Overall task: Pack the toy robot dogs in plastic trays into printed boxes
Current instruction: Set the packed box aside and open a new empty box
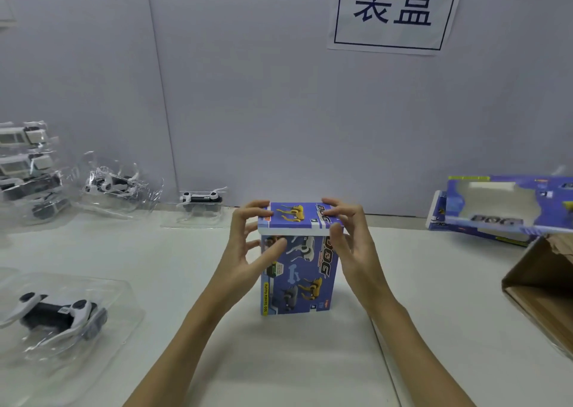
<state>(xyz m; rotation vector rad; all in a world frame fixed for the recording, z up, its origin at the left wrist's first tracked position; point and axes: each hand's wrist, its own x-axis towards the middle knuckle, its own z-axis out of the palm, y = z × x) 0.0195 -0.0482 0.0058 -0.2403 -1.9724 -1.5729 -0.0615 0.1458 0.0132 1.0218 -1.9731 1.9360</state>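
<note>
Standing on end mid-table (pixel 310 360), the box (pixel 299 275) has its top flap (pixel 296 217) pinched at both ends: left hand (pixel 248 242) and right hand (pixel 348 239) each curl fingers over the flap, thumbs on the front; it looks light, thin card that would dent, best held by its edges. Print reads "DOG" and "FUNNY ROBOTIC DOG", roughly; the wall sign (pixel 392 9) says 装盒; trayed dogs (pixel 59 313) wait left.

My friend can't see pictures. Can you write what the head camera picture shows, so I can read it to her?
Two hands, the left hand and the right hand, close the top flap of a blue printed box standing upright on a white table. Toy robot dogs in clear plastic trays wait on the left; flat boxes and a cardboard carton sit on the right.
</note>
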